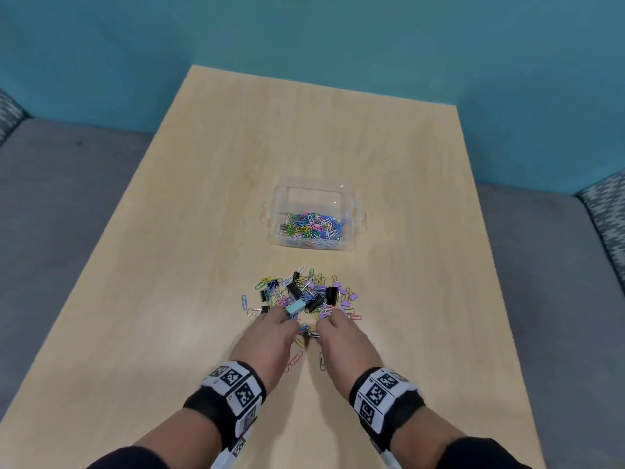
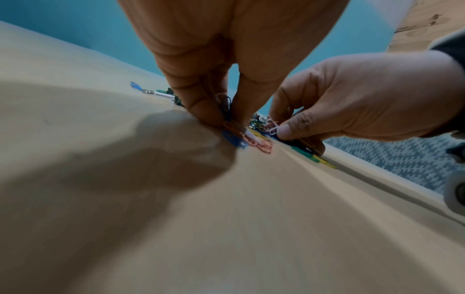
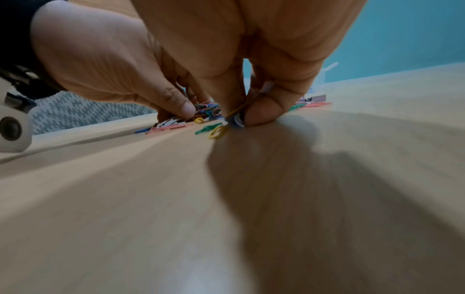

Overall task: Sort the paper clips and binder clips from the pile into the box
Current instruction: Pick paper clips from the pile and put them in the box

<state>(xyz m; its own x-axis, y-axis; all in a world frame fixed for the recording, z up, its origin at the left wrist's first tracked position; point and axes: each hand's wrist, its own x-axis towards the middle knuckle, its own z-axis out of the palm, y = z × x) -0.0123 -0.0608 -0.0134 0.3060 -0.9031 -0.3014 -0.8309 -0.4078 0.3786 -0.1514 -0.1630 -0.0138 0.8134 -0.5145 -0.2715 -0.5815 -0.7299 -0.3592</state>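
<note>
A mixed pile (image 1: 304, 296) of coloured paper clips and black, lilac and mint binder clips lies on the table in front of me. Behind it stands a clear plastic box (image 1: 351, 198) with coloured paper clips (image 1: 309, 226) in its near half. Both hands work at the near edge of the pile. My left hand (image 1: 287, 321) (image 2: 230, 119) pinches a small bunch of paper clips (image 2: 235, 139) against the tabletop. Beside it, my right hand (image 1: 326, 321) (image 3: 239, 117) pinches several paper clips between thumb and fingers, with a yellow clip (image 3: 217, 132) lying just in front.
The light wooden table (image 1: 203, 198) stretches away to a teal wall. Grey upholstered seating (image 1: 61, 204) flanks both sides. A few stray paper clips (image 1: 296, 358) lie between my wrists, and a blue one (image 1: 244, 301) sits left of the pile.
</note>
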